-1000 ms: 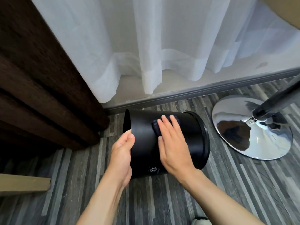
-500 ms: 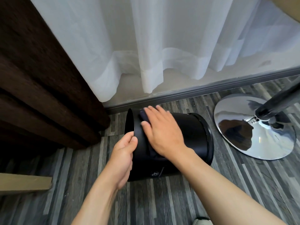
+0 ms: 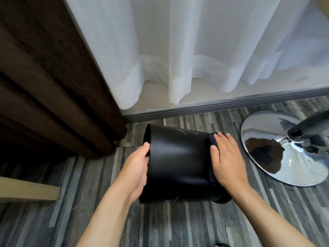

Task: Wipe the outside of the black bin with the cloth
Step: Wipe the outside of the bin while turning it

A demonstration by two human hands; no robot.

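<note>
The black bin (image 3: 178, 161) lies on its side on the grey plank floor, its open mouth facing left. My left hand (image 3: 136, 168) grips the rim at the mouth, thumb on the outside, fingers inside. My right hand (image 3: 226, 161) lies flat on the bin's right end and presses a dark cloth (image 3: 211, 139) against it. Only the cloth's edge shows past my fingers and palm.
A chrome disc base (image 3: 277, 157) with a dark pole stands just right of the bin. Behind runs a grey skirting board (image 3: 213, 105) under white sheer curtains (image 3: 178, 50). A dark brown curtain (image 3: 44, 86) hangs at left, with a light wooden piece (image 3: 26, 191) low at left.
My right hand has slid the cloth from the bin's left end near the mouth across to its right end. The left hand stays on the rim; the bin has turned a little.
</note>
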